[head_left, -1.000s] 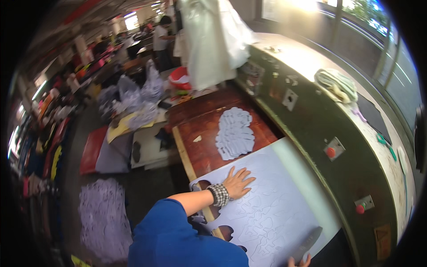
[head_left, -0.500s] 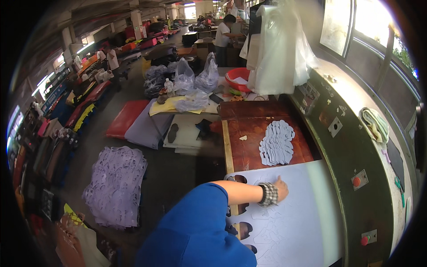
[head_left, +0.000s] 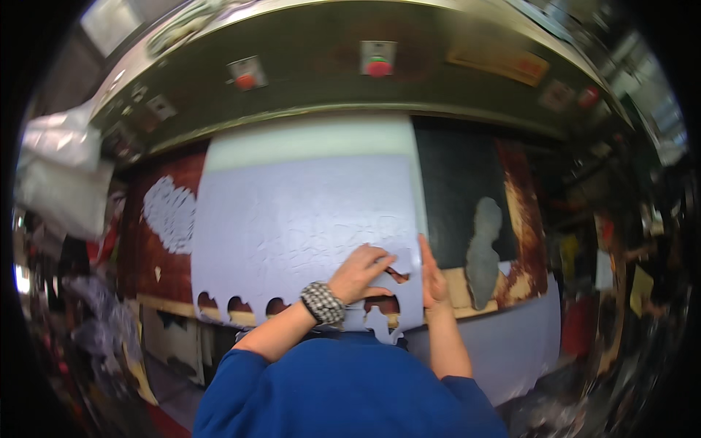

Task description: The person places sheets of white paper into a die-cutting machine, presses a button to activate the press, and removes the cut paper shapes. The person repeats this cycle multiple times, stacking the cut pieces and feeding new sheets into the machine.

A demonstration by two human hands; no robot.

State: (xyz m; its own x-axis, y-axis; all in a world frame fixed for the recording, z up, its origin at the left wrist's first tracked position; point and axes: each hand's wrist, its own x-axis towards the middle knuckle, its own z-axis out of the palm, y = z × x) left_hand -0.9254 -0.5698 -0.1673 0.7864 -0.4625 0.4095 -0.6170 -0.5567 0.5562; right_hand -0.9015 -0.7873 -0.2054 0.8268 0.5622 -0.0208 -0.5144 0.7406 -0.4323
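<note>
A lilac sheet [head_left: 292,197] with cut outlines lies on a pale board [head_left: 314,139], dark holes along its near edge. My left hand [head_left: 356,274], with a checkered band on the wrist, is at the sheet's near right part. Its thumb and fingers are closed on a small cut lilac piece [head_left: 400,257], which stands partly out of its hole. My right hand [head_left: 432,283] rests edge-on along the sheet's right edge, fingers stretched out and holding nothing. Between my forearms, a strip of cut sheet hangs over the near edge.
Cut lilac pieces [head_left: 169,214] lie overlapping on the reddish-brown board at left. A long grey sole-like shape [head_left: 483,252] lies at right, by a black panel [head_left: 460,182]. Across the back runs a green machine beam [head_left: 307,73] with red buttons [head_left: 379,68]. Clear plastic bags hang at far left.
The view has swung right to face the machine beam. My left hand has come from the sheet's far side to its near right part and closed on a piece. My right hand now shows.
</note>
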